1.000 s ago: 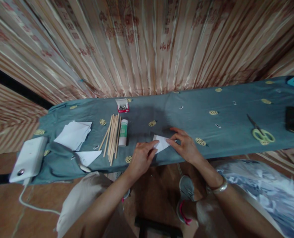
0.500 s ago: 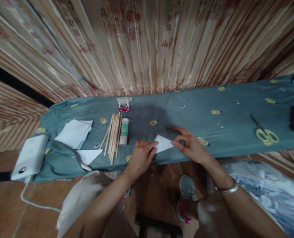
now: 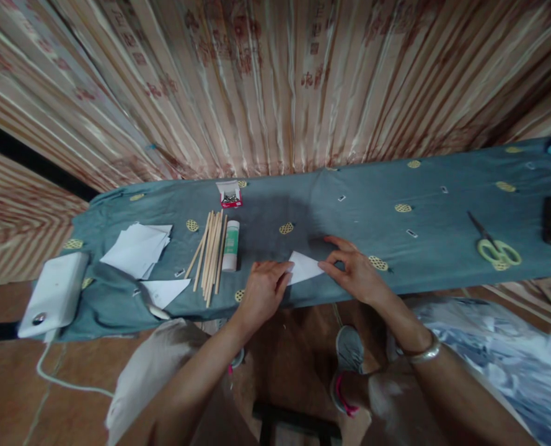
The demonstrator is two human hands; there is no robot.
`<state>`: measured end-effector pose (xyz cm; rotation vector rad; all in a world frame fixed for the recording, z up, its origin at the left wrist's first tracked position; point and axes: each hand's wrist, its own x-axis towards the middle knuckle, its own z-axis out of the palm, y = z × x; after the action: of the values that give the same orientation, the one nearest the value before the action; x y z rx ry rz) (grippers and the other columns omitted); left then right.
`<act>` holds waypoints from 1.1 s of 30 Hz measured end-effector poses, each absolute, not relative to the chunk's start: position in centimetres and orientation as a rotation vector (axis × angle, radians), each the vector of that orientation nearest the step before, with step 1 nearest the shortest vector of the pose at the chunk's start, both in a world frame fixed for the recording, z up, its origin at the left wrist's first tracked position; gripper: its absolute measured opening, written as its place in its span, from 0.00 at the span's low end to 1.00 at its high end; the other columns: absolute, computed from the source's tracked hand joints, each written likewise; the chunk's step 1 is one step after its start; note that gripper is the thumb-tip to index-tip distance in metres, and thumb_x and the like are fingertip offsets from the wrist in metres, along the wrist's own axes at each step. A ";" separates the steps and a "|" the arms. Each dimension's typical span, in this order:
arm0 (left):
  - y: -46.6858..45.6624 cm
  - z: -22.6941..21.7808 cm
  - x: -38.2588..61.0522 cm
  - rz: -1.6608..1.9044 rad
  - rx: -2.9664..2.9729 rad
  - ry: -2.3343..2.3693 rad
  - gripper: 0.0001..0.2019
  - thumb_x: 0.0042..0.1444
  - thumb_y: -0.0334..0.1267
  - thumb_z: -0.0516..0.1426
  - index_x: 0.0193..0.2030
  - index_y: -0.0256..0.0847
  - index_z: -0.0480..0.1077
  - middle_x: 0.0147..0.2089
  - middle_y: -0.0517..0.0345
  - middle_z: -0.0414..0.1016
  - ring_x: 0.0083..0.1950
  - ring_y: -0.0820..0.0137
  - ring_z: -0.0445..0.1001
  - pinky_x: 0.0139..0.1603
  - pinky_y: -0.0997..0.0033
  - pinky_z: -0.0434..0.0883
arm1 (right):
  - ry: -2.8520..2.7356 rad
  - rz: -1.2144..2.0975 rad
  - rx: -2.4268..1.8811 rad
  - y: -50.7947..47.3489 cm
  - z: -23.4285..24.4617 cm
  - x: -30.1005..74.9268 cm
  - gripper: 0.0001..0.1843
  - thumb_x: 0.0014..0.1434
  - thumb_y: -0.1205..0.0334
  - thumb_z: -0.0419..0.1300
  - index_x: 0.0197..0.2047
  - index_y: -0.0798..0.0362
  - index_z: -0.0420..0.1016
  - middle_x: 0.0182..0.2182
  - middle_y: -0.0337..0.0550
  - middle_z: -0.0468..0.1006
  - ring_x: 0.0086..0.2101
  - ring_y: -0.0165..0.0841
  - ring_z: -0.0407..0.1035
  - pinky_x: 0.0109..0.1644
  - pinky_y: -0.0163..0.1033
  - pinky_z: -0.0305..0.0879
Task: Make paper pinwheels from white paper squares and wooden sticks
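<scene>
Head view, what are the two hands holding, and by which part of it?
A small piece of white paper: the left hand has it by its left edge, the right hand by its pointed right end.

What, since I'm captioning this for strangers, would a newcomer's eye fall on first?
Probably the left hand and right hand, which hold a small piece of white paper between them at the near edge of the cloth. Next, perhaps, the wooden sticks beside a white tube with a green label, left of the hands. Then the scissors with yellow-green handles, far to the right.
</scene>
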<state>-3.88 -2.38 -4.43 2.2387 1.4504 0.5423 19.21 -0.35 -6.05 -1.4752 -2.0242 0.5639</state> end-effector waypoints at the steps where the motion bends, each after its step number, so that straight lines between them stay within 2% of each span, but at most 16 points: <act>1: -2.3 -4.4 -3.9 0.536 2.242 1.452 0.11 0.64 0.35 0.53 0.50 0.40 0.73 0.41 0.52 0.79 0.43 0.63 0.75 0.49 0.60 0.66 | -2.024 0.561 -1.475 -0.3 -6.1 19.2 0.14 0.58 0.52 0.59 0.26 0.50 0.74 0.56 0.54 0.73 0.57 0.47 0.66 0.60 0.57 0.61; 28: -1.8 -4.5 -3.6 0.438 2.328 1.500 0.12 0.65 0.35 0.51 0.48 0.41 0.75 0.39 0.51 0.78 0.42 0.63 0.74 0.46 0.62 0.65 | -1.998 0.502 -1.498 -0.3 -6.2 18.8 0.13 0.57 0.54 0.60 0.24 0.50 0.72 0.54 0.52 0.74 0.56 0.47 0.66 0.59 0.57 0.62; 33: -1.7 -4.3 -3.6 0.375 2.367 1.514 0.12 0.65 0.36 0.50 0.48 0.41 0.74 0.38 0.52 0.78 0.42 0.63 0.74 0.45 0.62 0.63 | -2.028 0.471 -1.496 -0.3 -6.1 18.7 0.12 0.57 0.56 0.61 0.24 0.51 0.72 0.54 0.56 0.74 0.56 0.49 0.66 0.59 0.57 0.62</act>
<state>-3.58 -1.71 -4.25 2.3673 1.5144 0.3751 18.71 -0.33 -6.14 -1.4959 -2.0280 0.4707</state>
